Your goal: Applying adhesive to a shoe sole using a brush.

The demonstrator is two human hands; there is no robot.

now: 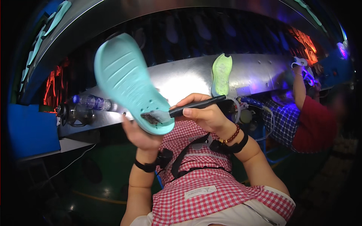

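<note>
A teal shoe sole is held up in front of me, its ribbed part away from me and the end with small holes close by. My left hand grips that near end from below, its fingers partly hidden behind the sole. In my right hand is a brush with a thick black handle, pinched between thumb and fingers. The dark bristles rest on or just over the sole's near end; whether they touch is hard to tell. Beyond my right hand, a yellow-green sole lies on the metal bench.
A clear bottle with a blue cap lies at the left, beside a dark-lidded jar. Behind the bench runs a dark conveyor opening, with orange glow at both sides. At right, a co-worker in red sleeves handles a white piece.
</note>
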